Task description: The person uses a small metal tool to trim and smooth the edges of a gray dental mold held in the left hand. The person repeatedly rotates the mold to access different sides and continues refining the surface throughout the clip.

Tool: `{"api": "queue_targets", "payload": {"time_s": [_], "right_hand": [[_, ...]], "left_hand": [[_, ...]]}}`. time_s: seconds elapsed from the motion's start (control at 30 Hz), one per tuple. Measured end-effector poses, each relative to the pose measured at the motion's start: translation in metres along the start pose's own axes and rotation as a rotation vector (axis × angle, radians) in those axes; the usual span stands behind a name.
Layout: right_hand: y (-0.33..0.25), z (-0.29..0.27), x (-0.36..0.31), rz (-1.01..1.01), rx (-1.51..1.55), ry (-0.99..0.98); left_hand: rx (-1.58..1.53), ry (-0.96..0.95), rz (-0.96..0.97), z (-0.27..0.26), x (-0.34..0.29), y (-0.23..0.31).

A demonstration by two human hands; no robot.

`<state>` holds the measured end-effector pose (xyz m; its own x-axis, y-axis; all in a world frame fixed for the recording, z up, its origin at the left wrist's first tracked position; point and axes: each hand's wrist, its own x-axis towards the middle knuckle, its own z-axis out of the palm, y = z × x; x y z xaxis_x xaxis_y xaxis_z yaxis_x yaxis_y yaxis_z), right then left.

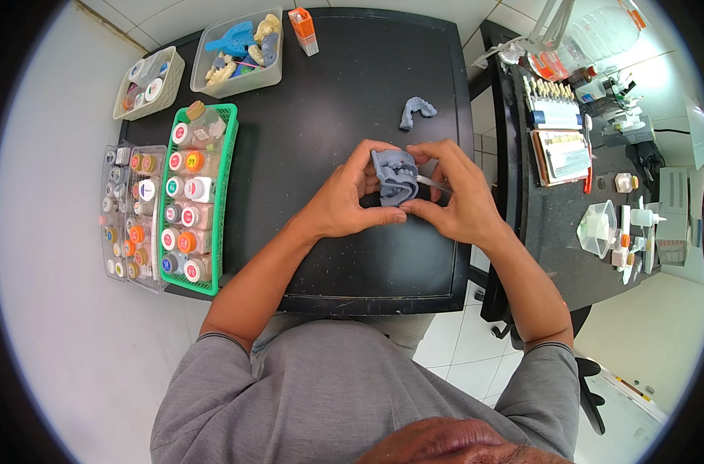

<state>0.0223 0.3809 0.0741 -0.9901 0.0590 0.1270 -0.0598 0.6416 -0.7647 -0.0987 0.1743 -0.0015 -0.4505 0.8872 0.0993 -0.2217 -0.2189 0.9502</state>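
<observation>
Over the middle right of the black table I hold a grey-blue dental model between both hands. Tooth shapes and a curved arch show on its upper side. My left hand is closed round its left side, thumb along the near edge. Around the right side curls my right hand, its thumb meeting the model close to the left thumb. A thin, pale, shiny rod-like piece runs from the model into the right hand; its kind is unclear. Beyond the hands a separate grey-blue dental arch lies on the table.
At the left stand a green basket of capped jars, clear organizers of small bottles and a woven basket. Behind are a plastic tub of dental models and an orange-white carton. A dark side table holds shade guides and bottles.
</observation>
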Motion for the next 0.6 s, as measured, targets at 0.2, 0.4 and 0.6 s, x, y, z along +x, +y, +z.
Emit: {"api": "queue_targets", "payload": {"time_s": [0.2, 0.4, 0.6], "right_hand": [[0.002, 0.002, 0.0, 0.064, 0.127, 0.03], [0.009, 0.004, -0.002, 0.036, 0.175, 0.036], [0.002, 0.002, -0.003, 0.031, 0.242, 0.049]], "left_hand": [[-0.066, -0.006, 0.03, -0.004, -0.002, -0.001], [0.029, 0.036, 0.051, -0.001, -0.004, 0.008], [0.143, 0.067, 0.137, 0.001, -0.006, 0.006]]}}
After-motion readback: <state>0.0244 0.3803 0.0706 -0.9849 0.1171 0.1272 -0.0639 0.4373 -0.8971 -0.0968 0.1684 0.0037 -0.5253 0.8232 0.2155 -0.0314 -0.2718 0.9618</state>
